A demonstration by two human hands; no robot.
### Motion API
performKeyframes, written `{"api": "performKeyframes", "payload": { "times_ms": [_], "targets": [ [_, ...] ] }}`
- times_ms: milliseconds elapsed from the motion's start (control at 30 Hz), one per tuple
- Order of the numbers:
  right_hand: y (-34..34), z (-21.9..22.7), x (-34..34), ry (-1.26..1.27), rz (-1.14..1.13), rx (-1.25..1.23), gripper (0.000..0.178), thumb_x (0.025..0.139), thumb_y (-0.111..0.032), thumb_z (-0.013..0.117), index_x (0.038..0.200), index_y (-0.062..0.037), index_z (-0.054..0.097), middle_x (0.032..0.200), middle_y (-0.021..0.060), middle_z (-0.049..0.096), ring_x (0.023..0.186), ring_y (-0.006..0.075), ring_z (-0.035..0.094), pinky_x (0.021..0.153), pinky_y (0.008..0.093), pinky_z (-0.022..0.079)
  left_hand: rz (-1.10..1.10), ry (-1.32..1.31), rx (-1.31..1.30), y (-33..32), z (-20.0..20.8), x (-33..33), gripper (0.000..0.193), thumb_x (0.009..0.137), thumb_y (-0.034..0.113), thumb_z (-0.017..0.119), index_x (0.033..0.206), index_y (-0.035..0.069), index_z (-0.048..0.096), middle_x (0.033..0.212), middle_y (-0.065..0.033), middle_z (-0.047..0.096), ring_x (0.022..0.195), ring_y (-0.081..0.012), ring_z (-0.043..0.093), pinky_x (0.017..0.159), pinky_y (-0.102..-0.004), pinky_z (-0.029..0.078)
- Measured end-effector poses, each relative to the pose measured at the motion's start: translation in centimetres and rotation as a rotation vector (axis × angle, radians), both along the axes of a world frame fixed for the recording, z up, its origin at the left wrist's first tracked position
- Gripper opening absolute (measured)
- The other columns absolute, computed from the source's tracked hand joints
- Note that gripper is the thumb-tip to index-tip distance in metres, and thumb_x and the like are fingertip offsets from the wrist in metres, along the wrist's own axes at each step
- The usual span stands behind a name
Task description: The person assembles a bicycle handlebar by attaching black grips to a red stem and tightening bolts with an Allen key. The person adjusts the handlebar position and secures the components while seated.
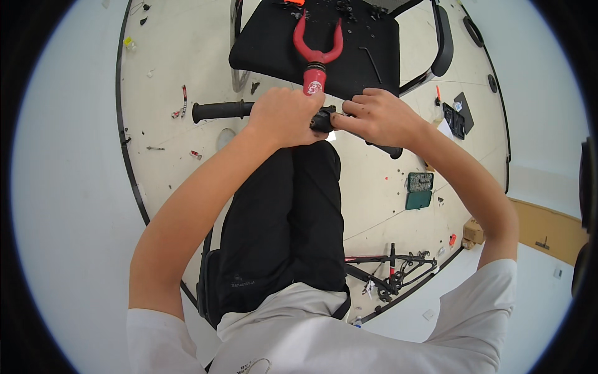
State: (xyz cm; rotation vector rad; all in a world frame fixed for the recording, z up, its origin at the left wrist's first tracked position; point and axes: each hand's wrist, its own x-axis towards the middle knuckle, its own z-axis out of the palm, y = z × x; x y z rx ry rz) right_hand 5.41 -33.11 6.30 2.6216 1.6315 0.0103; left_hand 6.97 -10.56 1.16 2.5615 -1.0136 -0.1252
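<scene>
- Standing at 12 o'clock, a black chair (261, 51) carries small dark parts (344, 7) on its seat.
- A bike frame (392, 272) lies on the floor between 4 and 5 o'clock, well apart from the handlebar and fork, so joining them to it looks undone.
- The handlebar (218, 111) lies across the view just above the knees, its ends toward 11 and 1 o'clock; the left hand (283, 115) grasps it near the middle.
- The red fork (318, 56) points to 12 o'clock, its prongs over the seat and no wheel between them; its lower end reaches the hands. Handlebar and fork look brought together, though the hands hide whether the joint is fastened.
- At 2 o'clock a black tool case (453, 120) lies on the floor, its contents too small to name.
- At 3 o'clock a green case (418, 200) lies open, one half filled with small greyish pieces.
- Between 3 and 4 o'clock sits a cardboard box (473, 230), its inside not visible.
- At the middle of the handlebar, the right hand (377, 118) touches a black clamp (322, 119) with fingers curled; I cannot tell whether it pinches the clamp or a hidden tool. Tightening may remain.
- At 1 o'clock a hex key (372, 65) rests on the seat.
</scene>
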Motion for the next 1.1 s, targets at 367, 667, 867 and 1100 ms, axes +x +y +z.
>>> {"api": "performKeyframes", "payload": {
  "times_ms": [367, 667, 867, 1100],
  "targets": [
    [0.1, -1.5, -2.0, -0.011, -0.190, 0.141, 0.027, 0.083, -0.007, 0.064, 0.107, -0.0186, 0.060, 0.073, 0.0019, 0.056, 0.067, 0.0202, 0.062, 0.066, 0.0339, 0.045, -0.005, 0.017, 0.020, -0.2, 0.0, 0.0, 0.049, 0.069, 0.046, 0.082, 0.094, 0.007, 0.063, 0.069, -0.0111, 0.068, 0.066, -0.0326, 0.069, 0.061, -0.0424, 0.055],
    [0.9, -1.9, -3.7, -0.084, -0.332, 0.177, 0.025, 0.082, -0.005, 0.064, 0.104, -0.0167, 0.061, 0.069, 0.0023, 0.054, 0.066, 0.0210, 0.061, 0.065, 0.0343, 0.044, 0.013, 0.017, 0.044, -0.2, 0.3, 0.0, 0.049, 0.071, 0.046, 0.080, 0.095, 0.007, 0.063, 0.071, -0.0112, 0.068, 0.068, -0.0323, 0.070, 0.063, -0.0432, 0.055],
    [2.4, -2.2, -6.1, -0.097, -0.596, 0.197, 0.019, 0.084, -0.008, 0.064, 0.102, -0.0114, 0.059, 0.064, 0.0071, 0.059, 0.059, 0.0249, 0.062, 0.057, 0.0371, 0.047, 0.010, 0.037, 0.067, -0.6, 0.5, -0.2, 0.048, 0.071, 0.046, 0.081, 0.094, 0.007, 0.064, 0.072, -0.0110, 0.069, 0.069, -0.0322, 0.071, 0.063, -0.0427, 0.055],
    [7.0, -1.8, -8.5, -0.045, -1.031, 0.243, 0.013, 0.098, -0.021, 0.060, 0.096, -0.0079, 0.058, 0.056, 0.0129, 0.059, 0.055, 0.0327, 0.063, 0.052, 0.0424, 0.048, 0.023, -0.015, 0.080, -0.5, 0.1, -0.2, 0.049, 0.071, 0.046, 0.081, 0.095, 0.007, 0.064, 0.072, -0.0103, 0.069, 0.069, -0.0314, 0.071, 0.062, -0.0417, 0.055]
  ]
}}
